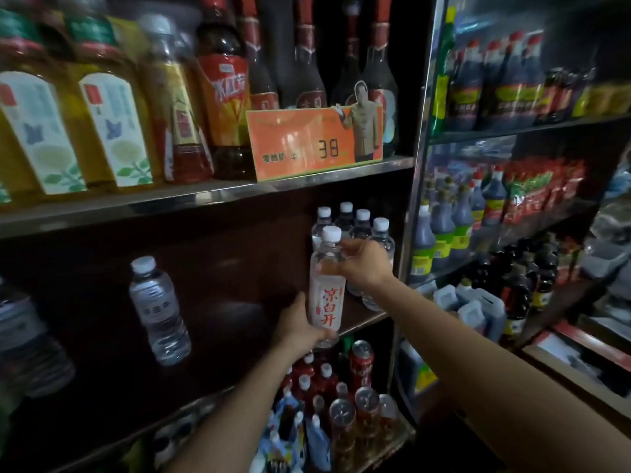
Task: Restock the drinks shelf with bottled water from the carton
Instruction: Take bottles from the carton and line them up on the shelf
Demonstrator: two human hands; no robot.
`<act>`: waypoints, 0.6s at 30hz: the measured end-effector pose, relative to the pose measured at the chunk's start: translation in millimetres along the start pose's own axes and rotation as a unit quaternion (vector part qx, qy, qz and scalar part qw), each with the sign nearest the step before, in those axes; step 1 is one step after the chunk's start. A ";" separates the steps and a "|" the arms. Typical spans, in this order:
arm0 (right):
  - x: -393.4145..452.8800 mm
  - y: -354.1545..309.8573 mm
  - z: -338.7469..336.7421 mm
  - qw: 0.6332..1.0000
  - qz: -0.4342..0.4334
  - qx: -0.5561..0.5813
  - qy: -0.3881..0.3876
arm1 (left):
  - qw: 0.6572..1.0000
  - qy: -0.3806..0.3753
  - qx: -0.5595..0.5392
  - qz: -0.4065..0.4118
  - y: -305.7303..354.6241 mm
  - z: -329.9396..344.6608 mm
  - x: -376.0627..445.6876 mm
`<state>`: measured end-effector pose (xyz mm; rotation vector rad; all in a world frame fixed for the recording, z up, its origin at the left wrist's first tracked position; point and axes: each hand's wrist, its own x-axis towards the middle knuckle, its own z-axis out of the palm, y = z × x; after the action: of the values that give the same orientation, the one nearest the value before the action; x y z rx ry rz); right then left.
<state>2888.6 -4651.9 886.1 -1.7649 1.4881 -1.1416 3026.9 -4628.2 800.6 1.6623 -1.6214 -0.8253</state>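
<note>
i see the middle shelf mostly bare and dark across its left and centre, with open room between a lone clear water bottle standing well to the left and the cluster of white-capped water bottles packed at the right end against the metal upright. the upper shelf edge runs close above the caps there. both of my arms reach up from the lower frame to 1 bottle with red characters on its white label, held upright at the front lip of the middle shelf, just in front of the cluster. my left hand cups its base, fingers wrapped around the bottom; my right hand grips the shoulder below the white cap, thumb and fingers curled around it. on the upper shelf stand yellow and red tea bottles and dark bottles behind an orange price card reading 38. below, i see red-capped bottles and cans crowded together. the carton is out of my view.
</note>
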 end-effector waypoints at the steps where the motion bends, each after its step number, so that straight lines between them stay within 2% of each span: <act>1: 13.0 7.1 2.4 1.000 0.002 -0.007 -0.003 | 1.000 0.007 -0.004 -0.008 -2.4 6.8 13.4; 4: 47.1 32.2 16.5 0.999 0.014 -0.033 -0.011 | 1.000 0.019 0.007 -0.021 -16.2 25.8 47.8; 9: 85.9 57.2 28.3 1.000 0.023 -0.004 -0.018 | 0.999 0.051 -0.011 -0.005 -31.2 44.5 90.9; 13: 103.3 54.0 25.6 0.995 -0.001 -0.097 -0.005 | 0.998 0.067 -0.022 0.001 -31.8 54.6 116.5; 18: 116.4 43.2 19.2 0.972 -0.018 -0.233 0.022 | 0.995 0.091 -0.028 -0.004 -28.2 67.1 141.4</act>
<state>2886.6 -4776.4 869.7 -2.0873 1.8717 -0.8987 2992.9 -4771.4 740.3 1.6547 -1.4546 -0.6955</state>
